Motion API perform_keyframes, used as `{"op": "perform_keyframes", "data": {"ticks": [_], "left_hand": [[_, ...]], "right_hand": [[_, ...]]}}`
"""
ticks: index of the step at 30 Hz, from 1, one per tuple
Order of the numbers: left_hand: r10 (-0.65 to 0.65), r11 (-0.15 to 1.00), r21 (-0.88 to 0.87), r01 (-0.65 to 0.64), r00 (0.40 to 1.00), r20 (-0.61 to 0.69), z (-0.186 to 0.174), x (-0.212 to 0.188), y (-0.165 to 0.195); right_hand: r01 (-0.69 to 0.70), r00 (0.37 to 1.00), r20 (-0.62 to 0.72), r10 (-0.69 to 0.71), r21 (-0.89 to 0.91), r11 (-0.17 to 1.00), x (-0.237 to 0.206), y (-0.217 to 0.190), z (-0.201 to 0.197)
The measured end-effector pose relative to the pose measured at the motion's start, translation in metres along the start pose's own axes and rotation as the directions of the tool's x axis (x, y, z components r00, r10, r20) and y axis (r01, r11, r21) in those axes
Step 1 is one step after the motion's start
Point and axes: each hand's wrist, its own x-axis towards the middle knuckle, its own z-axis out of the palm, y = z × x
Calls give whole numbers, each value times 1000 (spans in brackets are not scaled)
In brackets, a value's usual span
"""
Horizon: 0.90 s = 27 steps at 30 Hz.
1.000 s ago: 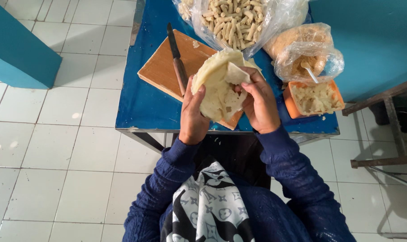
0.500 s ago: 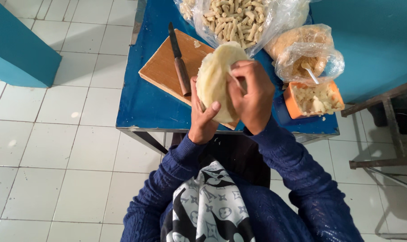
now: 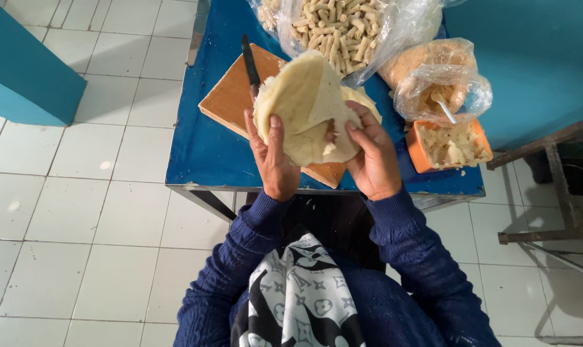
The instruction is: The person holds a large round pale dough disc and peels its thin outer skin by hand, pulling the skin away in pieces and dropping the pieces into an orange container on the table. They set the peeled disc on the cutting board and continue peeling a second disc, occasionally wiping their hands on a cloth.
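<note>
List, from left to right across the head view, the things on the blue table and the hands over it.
Wooden cutting board → knife → left hand → right hand → orange container.

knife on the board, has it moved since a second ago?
No. The knife lies along the cutting board's upper left part as before, blade tip toward the table's far edge.

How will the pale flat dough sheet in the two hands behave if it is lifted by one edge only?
The dough sheet probably flops: it already bends and folds over the left hand and right hand. It looks thin, so likely light, and it may tear if pulled hard.
</note>
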Motion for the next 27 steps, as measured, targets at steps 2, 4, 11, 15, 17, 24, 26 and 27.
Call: {"op": "perform_keyframes", "data": {"ticks": [2,4,11,15,17,24,26,27], "left_hand": [[34,993,113,-45,994,103,-11,-5,-3],[96,976,178,-123,983,157,-21,-6,-10],[187,942,245,-231,963,192,-26,-1,-18],[137,983,108,-146,986,92,-10,0,-7],[118,993,7,-119,991,56,-4,4,-2],[52,988,-146,-49,998,16,7,9,16],[24,990,-139,-22,1000,13,9,9,23],[19,991,-136,-16,1000,24,9,11,27]], "right_hand": [[-10,1000,27,11,-45,999,-1,-1,4],[76,994,87,-68,-90,993,4,-3,8],[113,992,2,-123,-409,905,25,0,15],[90,995,-14,-95,-213,973,19,-2,11],[135,991,1,-136,-127,983,14,-1,11],[13,1000,18,-15,100,995,9,4,-1],[-61,998,21,59,155,986,11,5,-11],[-89,996,18,87,182,979,11,4,-18]]}}
